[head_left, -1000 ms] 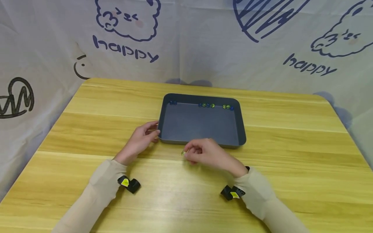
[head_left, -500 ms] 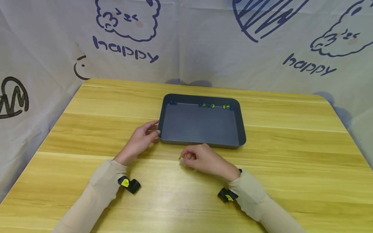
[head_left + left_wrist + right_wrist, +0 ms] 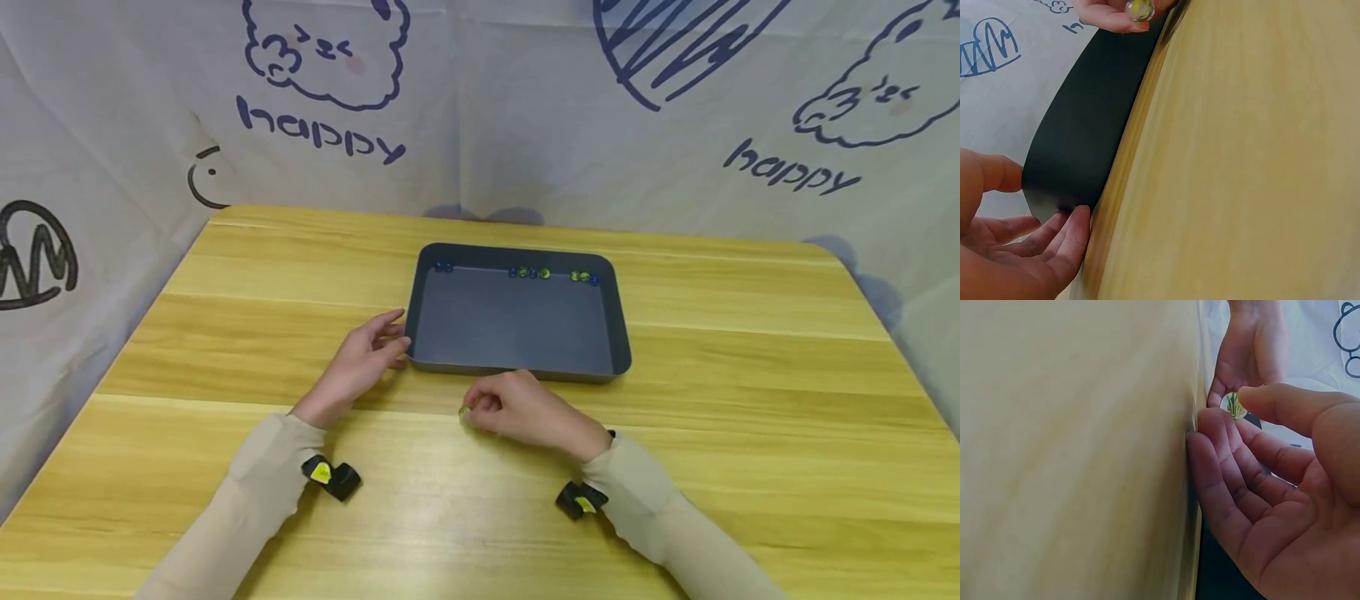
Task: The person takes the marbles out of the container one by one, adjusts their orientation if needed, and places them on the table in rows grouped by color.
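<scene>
While the left hand (image 3: 358, 360) touches the left wall of a dark gray tray (image 3: 517, 325) near its front corner, fingers loosely spread, the right hand (image 3: 521, 410) pinches a clear marble (image 3: 1233, 405) with yellow-green streaks between thumb and fingertip above a wood-grain table (image 3: 450, 517). The tray sits just beyond the right hand, its long axis running left to right before the person, so that its near wall stands between the marble and the tray floor. Held at the left end of the right hand, the round marble is outside the tray, left of its middle; whether it touches the tabletop cannot be told. The right hand is nearer the long front wall, the left the short side. Along the far wall inside lie a blue pair (image 3: 448, 267), a mixed row of four (image 3: 545, 274) and a trio (image 3: 585, 277) at right
</scene>
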Available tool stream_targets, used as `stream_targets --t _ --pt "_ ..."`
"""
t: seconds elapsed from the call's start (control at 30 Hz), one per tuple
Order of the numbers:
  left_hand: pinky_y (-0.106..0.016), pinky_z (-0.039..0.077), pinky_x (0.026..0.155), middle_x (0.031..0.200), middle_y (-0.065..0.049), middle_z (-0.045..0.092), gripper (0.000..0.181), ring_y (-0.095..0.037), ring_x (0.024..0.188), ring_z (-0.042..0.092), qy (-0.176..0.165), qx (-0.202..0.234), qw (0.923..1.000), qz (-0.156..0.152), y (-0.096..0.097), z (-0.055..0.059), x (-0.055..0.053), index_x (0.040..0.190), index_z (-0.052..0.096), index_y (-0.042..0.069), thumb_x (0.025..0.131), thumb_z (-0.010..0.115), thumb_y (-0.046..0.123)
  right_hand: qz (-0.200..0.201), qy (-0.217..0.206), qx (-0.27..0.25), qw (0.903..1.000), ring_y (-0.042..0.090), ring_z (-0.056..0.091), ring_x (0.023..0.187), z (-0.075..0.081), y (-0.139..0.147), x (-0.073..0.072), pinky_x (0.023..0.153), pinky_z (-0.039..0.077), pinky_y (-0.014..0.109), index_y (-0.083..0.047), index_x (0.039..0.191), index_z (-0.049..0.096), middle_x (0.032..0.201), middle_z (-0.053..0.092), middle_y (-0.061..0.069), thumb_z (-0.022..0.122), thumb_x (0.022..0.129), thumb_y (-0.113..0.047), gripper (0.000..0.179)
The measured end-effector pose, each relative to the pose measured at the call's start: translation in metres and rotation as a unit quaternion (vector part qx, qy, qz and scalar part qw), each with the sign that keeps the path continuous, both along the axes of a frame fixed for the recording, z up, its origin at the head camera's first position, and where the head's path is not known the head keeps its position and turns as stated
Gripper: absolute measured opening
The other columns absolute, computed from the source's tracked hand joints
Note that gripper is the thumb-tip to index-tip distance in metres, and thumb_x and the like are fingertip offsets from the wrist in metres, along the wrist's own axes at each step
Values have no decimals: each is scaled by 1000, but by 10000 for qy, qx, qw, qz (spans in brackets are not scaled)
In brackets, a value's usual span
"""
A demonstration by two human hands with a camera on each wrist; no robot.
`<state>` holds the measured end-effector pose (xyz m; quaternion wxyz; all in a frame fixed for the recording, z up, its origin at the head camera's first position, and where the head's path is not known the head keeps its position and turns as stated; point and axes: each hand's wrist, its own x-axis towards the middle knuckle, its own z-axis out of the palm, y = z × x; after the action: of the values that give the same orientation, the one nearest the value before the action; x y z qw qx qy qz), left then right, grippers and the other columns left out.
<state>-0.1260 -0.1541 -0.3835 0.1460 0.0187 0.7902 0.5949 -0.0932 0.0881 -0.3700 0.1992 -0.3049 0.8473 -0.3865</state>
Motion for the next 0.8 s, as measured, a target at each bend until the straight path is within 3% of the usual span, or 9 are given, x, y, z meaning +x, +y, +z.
stream_targets --t 0.33,0.8 --pt "-36 52 89 140 -26 42 54 -35 119 51 -120 -22 9999 36 0 0 -1 151 27 -1 101 47 7 92 11 157 9998 4 51 61 -2 0 -4 64 47 21 -8 93 73 72 62 -9 68 90 -12 7" --pt "-37 52 89 138 -28 43 55 -36 119 51 -25 16 10000 41 0 -1 0 150 26 -3 101 48 7 153 244 304 9991 3 49 62 -6 -1 -6 65 47 20 -7 91 73 71 60 -8 70 88 -10 5"
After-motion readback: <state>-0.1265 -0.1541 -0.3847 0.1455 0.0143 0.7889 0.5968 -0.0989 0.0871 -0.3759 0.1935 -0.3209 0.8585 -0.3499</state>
